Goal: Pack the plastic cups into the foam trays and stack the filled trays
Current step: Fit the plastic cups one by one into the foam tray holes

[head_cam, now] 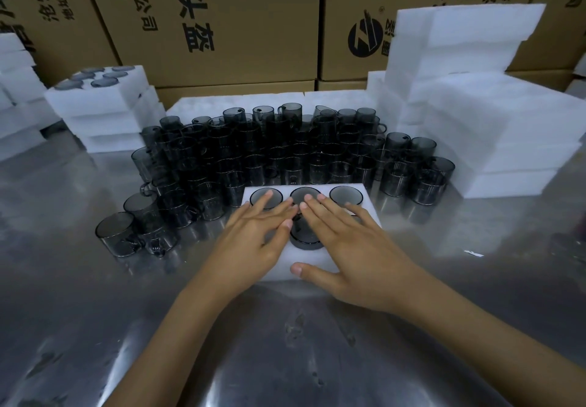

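Here, pressing down on the foam tray lying near the table's front edge, both hands flat: left hand and right hand with fingers straight and spread over cups seated in it, long axis running left-right; loose cups massing just behind the tray, filled stack waiting behind-left, nearer the left hand

Two hands lie on one foam tray on the desk. Four cups show in that tray; any others are hidden under the hands. Behind the tray stands a crowd of loose dark cups, too many to count. Left of the tray, one stack of three filled trays. Right of it, a tall pile of foam trays, number unclear.
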{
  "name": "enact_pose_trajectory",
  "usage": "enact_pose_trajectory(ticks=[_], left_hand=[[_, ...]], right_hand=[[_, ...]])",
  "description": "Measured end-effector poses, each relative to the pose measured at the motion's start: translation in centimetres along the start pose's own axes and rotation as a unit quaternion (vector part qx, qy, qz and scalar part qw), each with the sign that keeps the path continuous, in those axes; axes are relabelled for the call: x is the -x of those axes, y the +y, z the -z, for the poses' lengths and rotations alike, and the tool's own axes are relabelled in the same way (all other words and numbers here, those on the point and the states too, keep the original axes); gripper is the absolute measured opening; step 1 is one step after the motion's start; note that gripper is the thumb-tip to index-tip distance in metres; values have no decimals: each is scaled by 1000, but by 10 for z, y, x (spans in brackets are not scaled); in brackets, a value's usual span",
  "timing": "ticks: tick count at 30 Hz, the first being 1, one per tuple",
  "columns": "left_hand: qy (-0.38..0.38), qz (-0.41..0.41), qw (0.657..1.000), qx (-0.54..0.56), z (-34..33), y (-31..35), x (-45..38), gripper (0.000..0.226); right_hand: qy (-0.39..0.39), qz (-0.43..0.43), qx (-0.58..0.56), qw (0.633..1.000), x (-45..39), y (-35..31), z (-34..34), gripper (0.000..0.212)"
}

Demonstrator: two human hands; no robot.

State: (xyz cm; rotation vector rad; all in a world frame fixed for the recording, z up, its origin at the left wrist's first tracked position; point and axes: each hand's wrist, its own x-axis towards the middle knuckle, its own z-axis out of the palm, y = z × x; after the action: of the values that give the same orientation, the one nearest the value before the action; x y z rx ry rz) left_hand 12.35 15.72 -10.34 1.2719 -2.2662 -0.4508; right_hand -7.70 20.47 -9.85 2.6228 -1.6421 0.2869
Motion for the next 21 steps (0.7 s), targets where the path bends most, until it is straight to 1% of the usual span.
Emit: enact_pose_trajectory(ticks=[4,8,10,13,14,16,18,19,21], left_hand=[[-7,9,999,-50,-3,2,0,40],[-25,37,997,-62,-3,3,-2,41],[-29,45,997,-61,-2,3,-3,45],[-20,23,996,-87,7,-8,-4,55],[2,17,996,-93,14,-14,-7,58],[93,37,991,-85,34,-33,-21,58],[196,104,970,-99,59,-57,-39,61],[225,152,956,-109,72,-70,-46,64],[236,248,934,-107,94,-97,-57,66]], right_hand=[[-22,1,27,999,2,-1,-5,98],[-30,9,46,998,-1,0,-2,100],[-32,15,53,998,-2,0,0,101],[-35,16,34,999,-4,1,6,100],[-38,6,-2,999,-5,2,9,98],[-36,-29,-108,993,-10,6,15,94],[-25,-50,-176,983,-14,11,17,84],[-16,-49,-187,981,-16,13,16,77],[-1,-40,-194,980,-19,15,12,67]])
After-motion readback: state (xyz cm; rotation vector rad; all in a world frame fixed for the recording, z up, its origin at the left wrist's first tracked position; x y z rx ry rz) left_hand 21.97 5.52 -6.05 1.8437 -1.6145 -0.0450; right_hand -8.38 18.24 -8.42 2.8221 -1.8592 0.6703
